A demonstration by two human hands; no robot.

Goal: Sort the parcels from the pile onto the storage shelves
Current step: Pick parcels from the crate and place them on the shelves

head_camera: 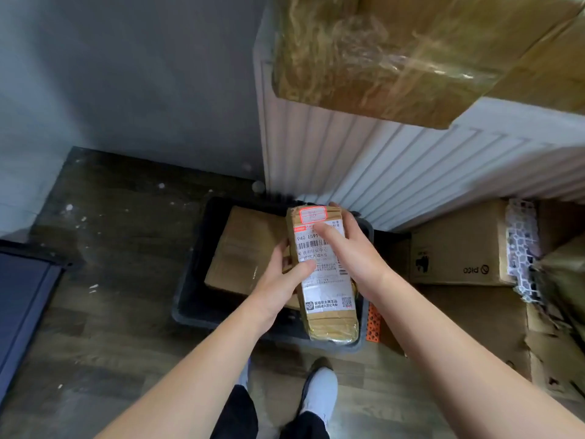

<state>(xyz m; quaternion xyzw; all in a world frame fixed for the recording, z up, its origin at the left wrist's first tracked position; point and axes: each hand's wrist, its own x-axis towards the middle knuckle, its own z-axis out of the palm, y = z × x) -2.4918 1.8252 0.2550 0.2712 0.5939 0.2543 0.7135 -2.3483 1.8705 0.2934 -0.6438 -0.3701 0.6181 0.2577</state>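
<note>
Taped parcel, label up, is held in the air over black bin. Left hand grips its left edge, thumb on the label. Right hand clamps the right side, forefinger across the label. Brown parcel lies in the bin; cardboard box sits to the right.

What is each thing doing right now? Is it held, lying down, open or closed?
Tape-wrapped brown parcel with white label: held up in both hands, label facing up.
Left hand: grips the parcel's left edge.
Right hand: grips its right side.
Black plastic bin: on the floor, open-topped.
Flat brown cardboard parcel: lying inside the bin.
</note>
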